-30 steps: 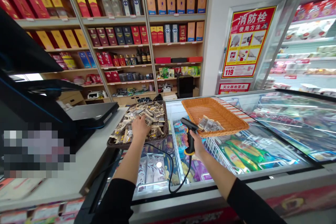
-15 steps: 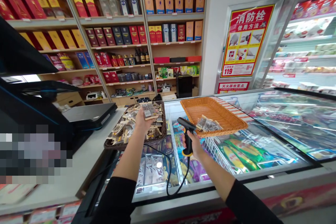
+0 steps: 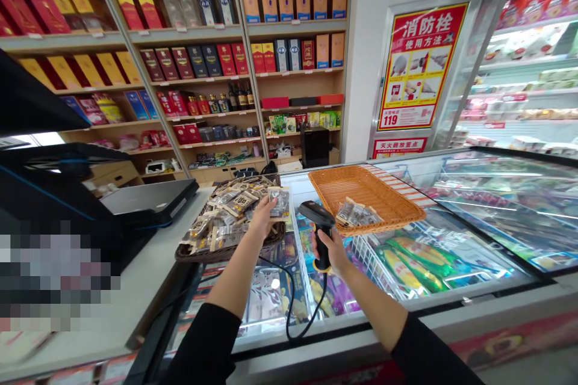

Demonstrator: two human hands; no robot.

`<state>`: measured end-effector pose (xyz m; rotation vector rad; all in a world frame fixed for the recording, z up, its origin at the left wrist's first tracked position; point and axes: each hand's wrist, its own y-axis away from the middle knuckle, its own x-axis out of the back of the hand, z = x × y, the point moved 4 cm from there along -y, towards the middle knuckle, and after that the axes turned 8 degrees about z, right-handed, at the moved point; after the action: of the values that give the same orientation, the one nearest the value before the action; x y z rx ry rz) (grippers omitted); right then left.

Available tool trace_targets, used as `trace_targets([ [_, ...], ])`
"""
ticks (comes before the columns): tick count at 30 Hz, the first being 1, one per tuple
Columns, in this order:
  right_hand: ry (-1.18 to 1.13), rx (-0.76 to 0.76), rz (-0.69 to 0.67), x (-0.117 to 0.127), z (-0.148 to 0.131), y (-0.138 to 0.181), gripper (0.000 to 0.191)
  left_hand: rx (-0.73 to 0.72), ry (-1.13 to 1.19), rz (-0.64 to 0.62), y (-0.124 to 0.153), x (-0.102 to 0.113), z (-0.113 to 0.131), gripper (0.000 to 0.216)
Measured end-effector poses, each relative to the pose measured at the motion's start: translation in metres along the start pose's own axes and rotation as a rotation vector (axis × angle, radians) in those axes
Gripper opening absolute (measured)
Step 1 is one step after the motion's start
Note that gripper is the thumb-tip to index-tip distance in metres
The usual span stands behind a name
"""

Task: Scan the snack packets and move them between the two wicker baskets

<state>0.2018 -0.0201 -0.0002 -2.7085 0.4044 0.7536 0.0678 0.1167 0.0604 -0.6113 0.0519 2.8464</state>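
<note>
My left hand [image 3: 261, 221] pinches a small clear snack packet [image 3: 279, 203], held up just left of the scanner's head. My right hand [image 3: 333, 252] is wrapped round the handle of a black barcode scanner [image 3: 318, 221] with an orange base and a black cable hanging down. Behind my left hand a dark wicker basket [image 3: 235, 249] is heaped with several similar packets. To the right an orange wicker tray [image 3: 383, 191] sits on the freezer lid and holds a few packets [image 3: 357, 214].
A glass-topped chest freezer [image 3: 451, 240] full of frozen goods lies under both hands. A black till screen and laptop [image 3: 149, 198] stand on the white counter [image 3: 135, 289] at left. Shelves of boxed bottles line the back wall; a chilled cabinet [image 3: 528, 72] stands at right.
My left hand lifted one packet out of the dark basket and carried it right, up beside the scanner's head. My right hand with the scanner shifted slightly left.
</note>
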Motion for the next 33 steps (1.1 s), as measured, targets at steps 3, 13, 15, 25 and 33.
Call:
trace_targets([
  [3,-0.006,0.001,0.008,0.001,-0.001,0.0,0.036,0.03,-0.106,0.004,0.002,0.002,-0.005,0.037],
  [13,-0.01,0.006,0.053,0.005,0.001,-0.002,0.03,-0.05,-0.171,-0.119,0.007,-0.001,-0.004,0.05],
  [15,-0.011,0.01,0.053,0.005,0.0,-0.002,0.03,-0.096,-0.169,-0.081,0.005,0.001,-0.003,0.055],
  [25,0.001,0.019,0.047,0.004,-0.001,-0.001,0.028,-0.231,-0.107,0.224,0.0,0.015,0.007,0.039],
  [33,0.012,0.025,0.027,0.003,-0.001,-0.001,0.032,-0.299,-0.198,0.405,-0.008,0.027,0.005,0.048],
])
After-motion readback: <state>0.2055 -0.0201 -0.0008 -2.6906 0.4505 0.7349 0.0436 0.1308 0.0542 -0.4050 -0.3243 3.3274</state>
